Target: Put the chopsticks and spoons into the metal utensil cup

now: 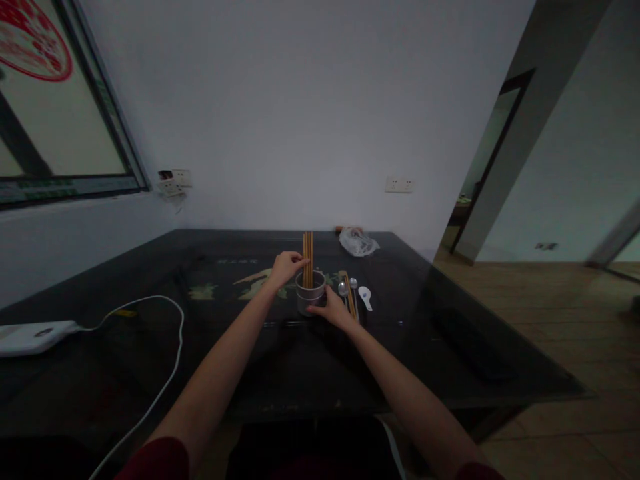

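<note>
Sleeves (159, 460) at seven and five o'clock; chopsticks (308, 250) upright toward twelve, left hand (287, 267) pinching them, right hand (336, 309) clasping cup (303, 303) from four.

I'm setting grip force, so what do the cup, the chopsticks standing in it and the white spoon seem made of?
Cup: probably metal, grey with a soft sheen.
Chopsticks: likely wood or bamboo, judging by their tan colour and slim, straight shape.
White spoon: smooth and pale; ceramic or plastic, too small here to tell.
</note>
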Available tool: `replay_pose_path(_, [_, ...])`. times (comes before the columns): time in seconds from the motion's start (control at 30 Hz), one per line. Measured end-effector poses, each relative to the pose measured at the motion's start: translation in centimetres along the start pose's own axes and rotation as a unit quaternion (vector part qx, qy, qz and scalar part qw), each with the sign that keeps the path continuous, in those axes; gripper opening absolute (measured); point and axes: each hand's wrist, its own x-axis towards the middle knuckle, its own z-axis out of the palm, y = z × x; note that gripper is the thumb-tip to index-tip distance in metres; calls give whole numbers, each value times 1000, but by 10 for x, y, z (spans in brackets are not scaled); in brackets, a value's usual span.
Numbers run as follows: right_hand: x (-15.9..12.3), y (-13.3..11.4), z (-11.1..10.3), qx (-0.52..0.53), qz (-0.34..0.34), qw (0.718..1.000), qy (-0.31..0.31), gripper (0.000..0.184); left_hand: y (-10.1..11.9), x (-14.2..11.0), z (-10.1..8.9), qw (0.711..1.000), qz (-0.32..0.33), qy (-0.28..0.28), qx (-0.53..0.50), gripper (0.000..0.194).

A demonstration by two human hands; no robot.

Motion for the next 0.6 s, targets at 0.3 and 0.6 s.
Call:
replay_pose_path(0.3, [2,6,1,6,-4,1000,2,81,2,-1,-4,1000,-10,-13,-26,28])
replay_pose_path(0.6, [0,2,-1,-8,-1,1000,-6,74,-6,3,-2,999,-2,-15,-42,29])
